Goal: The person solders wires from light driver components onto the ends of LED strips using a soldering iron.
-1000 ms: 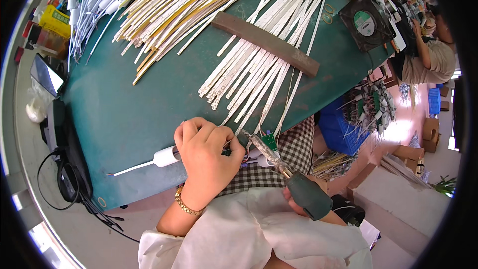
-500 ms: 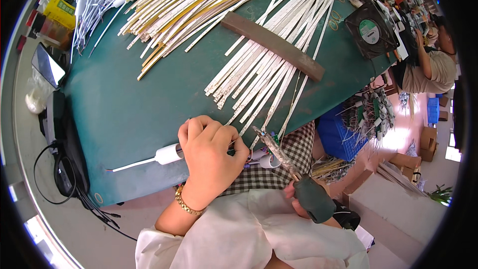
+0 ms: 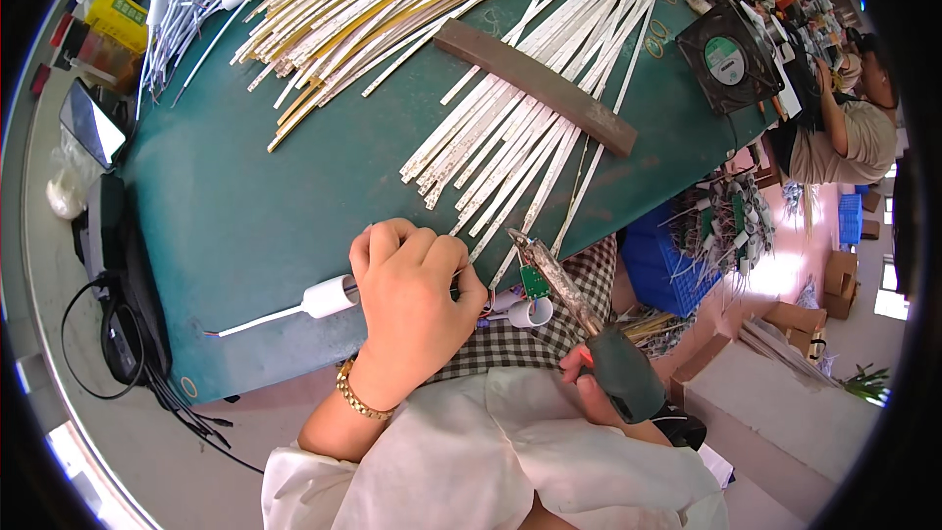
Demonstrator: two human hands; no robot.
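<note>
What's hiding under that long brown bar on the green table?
Under the long brown bar lie many thin white strips, fanning out on the green table. The stretch of each strip beneath the bar is covered.

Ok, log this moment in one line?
left hand: gripping white cap | right hand: holding soldering iron | tip beside green board

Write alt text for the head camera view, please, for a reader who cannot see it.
A person's left hand presses a strip with a white end cap on a green table, while the right hand holds a soldering iron to a small green circuit board. White strips lie fanned behind.
</note>
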